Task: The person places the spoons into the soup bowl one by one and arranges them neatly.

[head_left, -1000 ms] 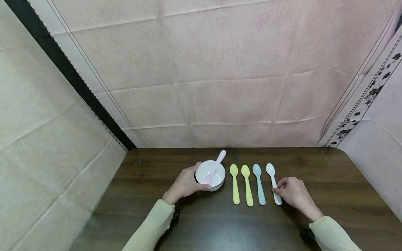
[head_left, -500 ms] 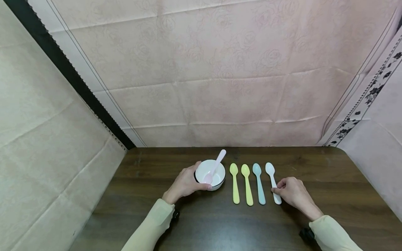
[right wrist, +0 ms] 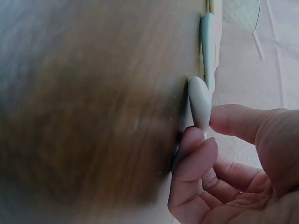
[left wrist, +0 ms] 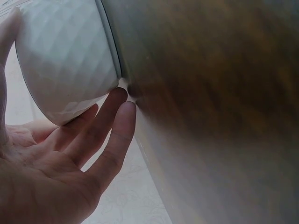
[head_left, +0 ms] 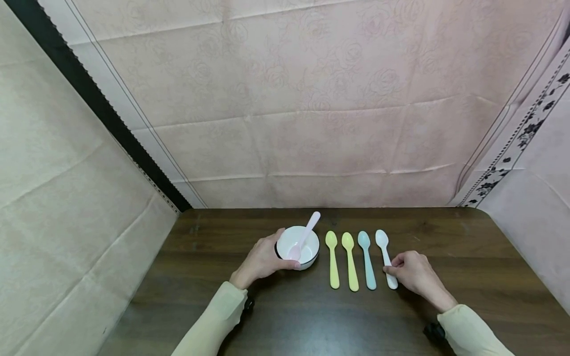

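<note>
My left hand (head_left: 262, 257) grips a white bowl (head_left: 287, 240) with a dark rim, its thumb at the near side and fingers round the far left. The left wrist view shows the bowl's dimpled outside (left wrist: 65, 56). A pale pink spoon (head_left: 308, 231) leans in the bowl, handle sticking up past the rim. At the right, my right hand (head_left: 417, 273) pinches the handle of a whitish spoon (head_left: 381, 239) between thumb and fingers. That spoon lies last in a row beside a light blue spoon (head_left: 368, 269) and two yellow spoons (head_left: 334, 272) (head_left: 352, 272), bowl ends pointing away.
The brown wooden table (head_left: 347, 326) ends at a back edge just beyond the bowl and spoons. Behind it hangs a pale pink patterned cloth (head_left: 311, 123). More cloth panels (head_left: 67, 222) flank the table on both sides.
The whitish spoon and my right hand have shifted very slightly left, toward the light blue spoon. My left hand and the bowl stay in place.
</note>
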`<state>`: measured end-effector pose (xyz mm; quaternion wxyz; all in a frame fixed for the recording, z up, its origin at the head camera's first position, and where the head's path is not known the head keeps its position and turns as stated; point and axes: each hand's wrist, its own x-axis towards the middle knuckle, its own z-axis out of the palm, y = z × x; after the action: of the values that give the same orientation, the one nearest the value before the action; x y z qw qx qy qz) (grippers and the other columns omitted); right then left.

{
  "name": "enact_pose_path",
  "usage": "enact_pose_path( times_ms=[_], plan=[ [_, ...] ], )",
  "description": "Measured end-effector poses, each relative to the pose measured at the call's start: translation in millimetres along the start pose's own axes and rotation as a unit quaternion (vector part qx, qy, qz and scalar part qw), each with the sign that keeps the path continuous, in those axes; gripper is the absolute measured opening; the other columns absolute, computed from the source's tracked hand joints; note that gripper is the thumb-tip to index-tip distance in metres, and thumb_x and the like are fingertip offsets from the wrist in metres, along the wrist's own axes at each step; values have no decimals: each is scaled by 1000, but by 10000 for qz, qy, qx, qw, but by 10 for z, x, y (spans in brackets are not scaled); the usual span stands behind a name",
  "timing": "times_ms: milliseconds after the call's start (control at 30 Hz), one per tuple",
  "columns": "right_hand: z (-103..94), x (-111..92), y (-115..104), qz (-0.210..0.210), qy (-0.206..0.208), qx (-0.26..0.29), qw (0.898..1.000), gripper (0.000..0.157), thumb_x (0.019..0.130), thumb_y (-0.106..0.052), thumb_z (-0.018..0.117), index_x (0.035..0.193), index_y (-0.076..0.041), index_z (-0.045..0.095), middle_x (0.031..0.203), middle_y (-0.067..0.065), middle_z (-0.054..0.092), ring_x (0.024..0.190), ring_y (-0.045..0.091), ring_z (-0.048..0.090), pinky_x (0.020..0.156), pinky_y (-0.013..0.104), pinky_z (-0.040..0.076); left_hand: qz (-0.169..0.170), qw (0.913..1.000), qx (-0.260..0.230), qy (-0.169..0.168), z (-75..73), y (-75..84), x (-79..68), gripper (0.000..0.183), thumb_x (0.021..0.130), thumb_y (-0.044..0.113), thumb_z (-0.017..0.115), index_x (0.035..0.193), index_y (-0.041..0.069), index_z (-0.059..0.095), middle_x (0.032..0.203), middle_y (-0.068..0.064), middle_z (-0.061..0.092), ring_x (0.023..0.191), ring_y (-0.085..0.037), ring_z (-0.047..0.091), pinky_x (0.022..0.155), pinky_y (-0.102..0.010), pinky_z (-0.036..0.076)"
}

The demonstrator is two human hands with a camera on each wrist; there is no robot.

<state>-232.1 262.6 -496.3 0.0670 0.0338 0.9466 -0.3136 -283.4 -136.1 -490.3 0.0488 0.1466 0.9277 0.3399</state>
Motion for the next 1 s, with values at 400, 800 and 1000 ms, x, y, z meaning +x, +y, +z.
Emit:
enact_pose_path(
  times_ms=[400,800,1000],
  plan=[
    [15,-16,-27,-39,23,50,10000,21,96,-20,81,83,-4,76,76,0,68,72,17,54,64,32,43,-25,10000,75,-2,2,7,0,117,75,57,98,166,7,44,155,-17,64,135,-31,65,111,-50,52],
    [27,1,-13,33,-82,124,9999,21,97,-19,80,84,-3,77,76,1,68,71,17,54,62,31,43,-45,10000,44,-20,5,4,1,117,75,57,97,166,7,43,156,-17,63,135,-31,65,111,-50,52],
    [30,14,-2,26,-110,139,9998,21,97,-19,79,84,-4,77,76,1,69,70,16,54,62,31,43,-58,10000,7,-10,0,8,1,117,75,56,98,166,7,44,155,-16,64,134,-30,65,111,-49,52]
  ],
)
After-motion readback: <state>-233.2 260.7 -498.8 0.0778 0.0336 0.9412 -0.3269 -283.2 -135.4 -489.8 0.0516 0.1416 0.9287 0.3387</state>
